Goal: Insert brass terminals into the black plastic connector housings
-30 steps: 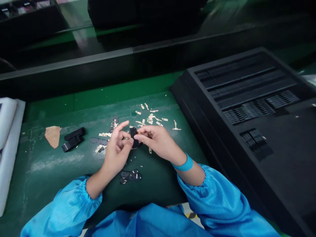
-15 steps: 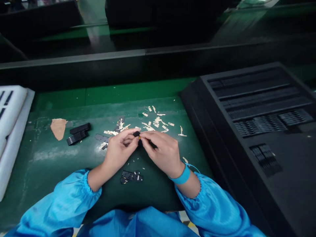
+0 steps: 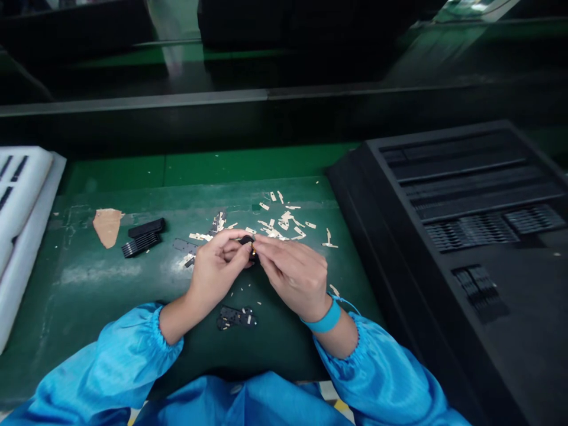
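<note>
My left hand (image 3: 216, 270) and my right hand (image 3: 296, 274) meet over the green mat (image 3: 89, 296), both pinched on a small black part (image 3: 247, 241) held between their fingertips. A tiny yellowish bit shows at the pinch. A blue band circles my right wrist (image 3: 325, 320). Below the hands lies a flat black piece (image 3: 235, 317) with pale spots. Behind the hands, several small beige strips (image 3: 284, 220) are scattered on the mat.
A stack of black parts (image 3: 142, 237) and a brown scrap (image 3: 107, 225) lie at the left. White foam trays (image 3: 18, 219) stand at the far left. A large black ribbed housing (image 3: 465, 225) fills the right. A dark rail (image 3: 177, 100) runs along the back.
The hands have closed together over the black part, the left fingers curling in from spread. My view has shifted slightly, so the scene sits lower and more to the right.
</note>
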A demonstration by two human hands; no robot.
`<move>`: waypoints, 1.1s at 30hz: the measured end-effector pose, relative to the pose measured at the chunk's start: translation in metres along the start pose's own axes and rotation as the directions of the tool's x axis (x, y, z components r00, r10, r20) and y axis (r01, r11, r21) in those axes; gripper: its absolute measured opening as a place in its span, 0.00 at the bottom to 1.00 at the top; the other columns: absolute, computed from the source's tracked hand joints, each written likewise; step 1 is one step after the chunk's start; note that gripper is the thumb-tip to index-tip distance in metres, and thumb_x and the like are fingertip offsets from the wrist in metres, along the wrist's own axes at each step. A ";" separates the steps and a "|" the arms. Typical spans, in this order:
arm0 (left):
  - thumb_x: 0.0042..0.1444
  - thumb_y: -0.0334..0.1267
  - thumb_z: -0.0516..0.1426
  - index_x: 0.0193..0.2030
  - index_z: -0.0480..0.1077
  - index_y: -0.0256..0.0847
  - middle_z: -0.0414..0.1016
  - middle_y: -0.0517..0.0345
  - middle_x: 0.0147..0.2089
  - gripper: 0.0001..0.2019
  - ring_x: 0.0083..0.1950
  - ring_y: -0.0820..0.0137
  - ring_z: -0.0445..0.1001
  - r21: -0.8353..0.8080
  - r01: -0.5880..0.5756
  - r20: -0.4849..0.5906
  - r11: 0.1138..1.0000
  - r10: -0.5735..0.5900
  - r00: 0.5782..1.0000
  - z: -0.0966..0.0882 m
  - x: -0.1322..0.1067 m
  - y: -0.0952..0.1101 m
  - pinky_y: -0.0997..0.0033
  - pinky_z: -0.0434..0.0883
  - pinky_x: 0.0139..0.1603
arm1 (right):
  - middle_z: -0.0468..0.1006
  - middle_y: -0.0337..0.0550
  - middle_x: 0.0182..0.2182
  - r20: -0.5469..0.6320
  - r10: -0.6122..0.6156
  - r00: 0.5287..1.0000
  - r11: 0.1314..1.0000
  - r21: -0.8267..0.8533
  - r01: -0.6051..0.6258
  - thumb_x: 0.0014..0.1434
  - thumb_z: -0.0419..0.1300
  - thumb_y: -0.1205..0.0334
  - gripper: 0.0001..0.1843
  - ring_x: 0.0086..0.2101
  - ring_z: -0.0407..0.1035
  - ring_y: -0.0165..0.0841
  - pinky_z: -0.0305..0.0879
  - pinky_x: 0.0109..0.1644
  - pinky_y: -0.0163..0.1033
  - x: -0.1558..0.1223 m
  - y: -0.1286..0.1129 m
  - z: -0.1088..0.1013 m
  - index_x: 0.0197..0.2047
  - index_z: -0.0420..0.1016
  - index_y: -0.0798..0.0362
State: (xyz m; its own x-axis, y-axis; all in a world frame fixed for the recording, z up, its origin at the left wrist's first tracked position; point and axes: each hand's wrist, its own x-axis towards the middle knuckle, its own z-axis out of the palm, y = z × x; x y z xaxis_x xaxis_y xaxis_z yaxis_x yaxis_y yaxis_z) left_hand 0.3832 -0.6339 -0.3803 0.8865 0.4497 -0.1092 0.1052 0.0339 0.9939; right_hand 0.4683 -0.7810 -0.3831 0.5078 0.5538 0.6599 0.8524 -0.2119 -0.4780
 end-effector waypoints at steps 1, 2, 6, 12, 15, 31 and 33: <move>0.61 0.37 0.62 0.48 0.75 0.40 0.81 0.61 0.31 0.10 0.31 0.72 0.82 0.021 -0.016 0.001 1.000 0.016 1.000 0.000 0.000 0.000 0.72 0.84 0.37 | 0.87 0.46 0.45 -0.003 0.006 1.000 1.000 0.007 -0.006 0.64 0.64 0.73 0.10 0.41 0.83 0.37 0.81 0.44 0.42 0.000 0.000 0.000 0.46 0.81 0.51; 0.61 0.37 0.62 0.48 0.75 0.40 0.82 0.61 0.31 0.09 0.32 0.72 0.82 0.049 -0.037 0.001 0.998 0.037 0.999 0.000 -0.001 0.000 0.73 0.83 0.38 | 0.87 0.46 0.44 -0.008 0.014 1.000 1.000 0.013 -0.013 0.64 0.64 0.73 0.10 0.41 0.83 0.37 0.81 0.45 0.42 0.001 -0.001 0.001 0.46 0.81 0.51; 0.62 0.35 0.61 0.48 0.75 0.40 0.82 0.60 0.30 0.08 0.31 0.74 0.82 0.158 -0.116 -0.004 0.981 0.118 0.993 0.000 -0.003 0.002 0.78 0.79 0.36 | 0.87 0.45 0.41 -0.042 0.032 0.999 0.999 0.019 -0.031 0.63 0.63 0.74 0.09 0.40 0.84 0.36 0.81 0.44 0.41 0.003 -0.003 0.002 0.43 0.80 0.51; 0.62 0.34 0.62 0.46 0.74 0.40 0.81 0.63 0.29 0.07 0.29 0.74 0.81 0.132 -0.125 -0.012 0.983 0.128 0.992 0.001 -0.003 0.001 0.79 0.78 0.32 | 0.88 0.44 0.40 -0.036 0.044 0.998 0.999 0.000 -0.044 0.63 0.63 0.73 0.08 0.39 0.84 0.36 0.81 0.43 0.41 0.001 -0.003 0.004 0.42 0.79 0.51; 0.62 0.35 0.62 0.45 0.75 0.41 0.81 0.63 0.29 0.06 0.28 0.75 0.80 0.133 -0.130 -0.017 0.983 0.134 0.991 0.000 -0.003 0.000 0.79 0.78 0.32 | 0.88 0.45 0.40 -0.035 0.030 0.999 0.999 -0.019 -0.031 0.63 0.62 0.74 0.08 0.39 0.84 0.36 0.81 0.43 0.40 0.002 -0.003 0.004 0.42 0.78 0.52; 0.62 0.30 0.61 0.49 0.75 0.42 0.86 0.60 0.41 0.10 0.39 0.72 0.86 0.492 -0.366 0.044 0.790 0.397 0.917 -0.001 -0.006 0.003 0.78 0.82 0.43 | 0.87 0.44 0.38 -0.045 0.053 0.998 0.996 -0.066 -0.056 0.62 0.61 0.73 0.07 0.38 0.84 0.36 0.81 0.43 0.40 0.004 -0.007 0.006 0.37 0.77 0.51; 0.62 0.31 0.61 0.49 0.75 0.41 0.86 0.61 0.39 0.09 0.37 0.72 0.86 0.494 -0.349 0.039 0.796 0.380 0.924 -0.001 -0.005 0.005 0.78 0.82 0.41 | 0.87 0.44 0.37 -0.048 0.058 0.997 0.996 -0.059 -0.061 0.62 0.61 0.73 0.07 0.38 0.84 0.35 0.80 0.43 0.39 0.005 -0.008 0.005 0.37 0.77 0.52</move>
State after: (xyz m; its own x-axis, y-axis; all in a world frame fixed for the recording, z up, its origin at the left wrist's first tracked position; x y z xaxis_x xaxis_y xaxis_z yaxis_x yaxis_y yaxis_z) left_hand 0.3787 -0.6354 -0.3750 0.8768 0.3933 0.2766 -0.0029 -0.5709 0.8210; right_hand 0.4639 -0.7726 -0.3788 0.5621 0.5008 0.6583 0.8256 -0.2922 -0.4827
